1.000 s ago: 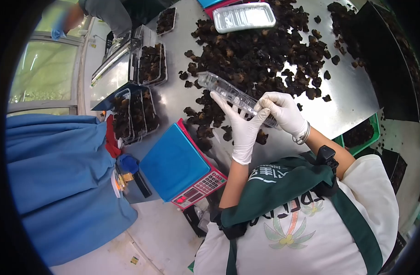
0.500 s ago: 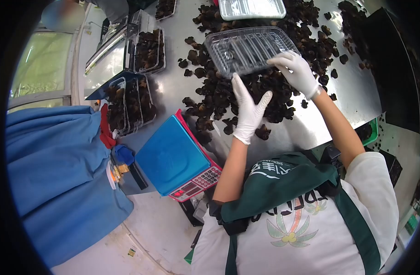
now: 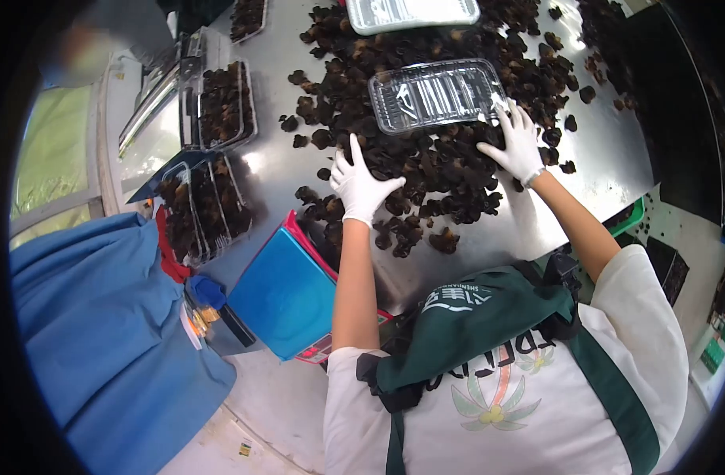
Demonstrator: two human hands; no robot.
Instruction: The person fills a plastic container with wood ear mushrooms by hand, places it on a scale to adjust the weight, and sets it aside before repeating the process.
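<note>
My left hand (image 3: 362,186), in a white glove, is spread over the left edge of a pile of dark wood ear mushrooms (image 3: 434,162). My right hand (image 3: 518,146), gloved too, has its fingers apart at the pile's right side, fingertips right by the corner of a clear plastic tray (image 3: 438,95). That tray lies on the mushrooms, its ribbed bottom showing, with nothing in it. Neither hand grips anything.
A stack of clear trays (image 3: 414,14) stands at the back. Filled trays of mushrooms (image 3: 226,107) line the left side, beyond a scale with a blue plate (image 3: 283,293). Blue cloth (image 3: 117,332) hangs at far left. A green basket (image 3: 628,220) sits at right, below the metal table (image 3: 616,178).
The clear tray has gone from tilted at my hands to lying on the pile. My right hand has let go of it; my left has moved left and its fingers have spread.
</note>
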